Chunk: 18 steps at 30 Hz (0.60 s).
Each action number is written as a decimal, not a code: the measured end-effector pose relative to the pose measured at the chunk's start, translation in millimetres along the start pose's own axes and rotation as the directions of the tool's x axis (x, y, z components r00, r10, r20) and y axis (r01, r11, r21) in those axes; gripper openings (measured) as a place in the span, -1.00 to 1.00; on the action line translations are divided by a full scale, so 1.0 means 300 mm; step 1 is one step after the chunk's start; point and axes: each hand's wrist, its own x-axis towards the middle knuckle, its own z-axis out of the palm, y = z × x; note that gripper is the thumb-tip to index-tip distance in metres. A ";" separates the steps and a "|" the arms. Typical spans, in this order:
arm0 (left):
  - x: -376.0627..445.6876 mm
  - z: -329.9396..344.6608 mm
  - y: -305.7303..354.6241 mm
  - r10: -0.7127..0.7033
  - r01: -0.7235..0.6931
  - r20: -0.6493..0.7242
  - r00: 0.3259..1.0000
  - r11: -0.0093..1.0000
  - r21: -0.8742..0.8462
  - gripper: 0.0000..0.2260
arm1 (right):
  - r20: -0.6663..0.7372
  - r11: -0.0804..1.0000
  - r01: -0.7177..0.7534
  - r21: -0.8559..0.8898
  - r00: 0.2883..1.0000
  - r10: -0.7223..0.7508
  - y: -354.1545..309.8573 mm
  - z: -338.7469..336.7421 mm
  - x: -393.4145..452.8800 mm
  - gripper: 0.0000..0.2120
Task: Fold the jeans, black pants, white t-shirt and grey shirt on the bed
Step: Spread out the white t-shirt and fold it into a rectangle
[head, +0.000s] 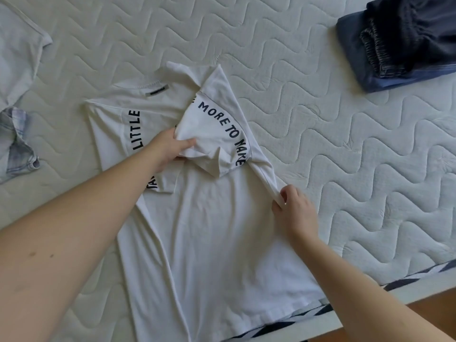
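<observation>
A white t-shirt (209, 230) with dark printed letters lies spread on the quilted mattress (320, 124), its collar away from me. My left hand (170, 149) grips a folded-over flap of its upper right part near the chest. At the shirt's right edge my right hand (291, 208) pinches the cloth. Folded jeans (385, 77) lie at the top right with dark pants (414, 28) stacked on them. A pale grey shirt (19, 53) lies crumpled at the far left.
The bed's near edge (370, 294) with a dark striped trim runs along the bottom right, with brown floor (434, 314) beyond it. A light checked piece of cloth (17, 144) shows at the left under the grey shirt.
</observation>
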 end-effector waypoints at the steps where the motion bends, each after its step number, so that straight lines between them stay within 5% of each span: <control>1: -0.008 -0.010 -0.004 -0.013 0.013 0.004 1.000 0.990 -0.142 -0.71 | 0.030 1.000 -0.016 -0.003 0.999 0.016 0.006 0.000 -0.006 -0.85; 12: 0.042 -0.168 -0.115 -0.200 0.012 -0.339 0.919 0.876 -0.483 -0.60 | 0.172 0.941 0.104 -0.322 0.984 -0.050 0.039 0.019 -0.121 -0.68; 15: -0.009 -0.099 -0.154 -0.238 0.110 -0.517 0.822 0.957 -0.267 -0.57 | 0.177 0.951 0.087 -0.296 0.984 -0.035 0.054 0.027 -0.175 -0.74; 18: -0.110 0.022 -0.166 -0.009 0.014 -0.745 0.667 1.000 0.001 -0.67 | 0.179 0.948 0.087 -0.306 0.983 -0.033 0.076 0.028 -0.225 -0.76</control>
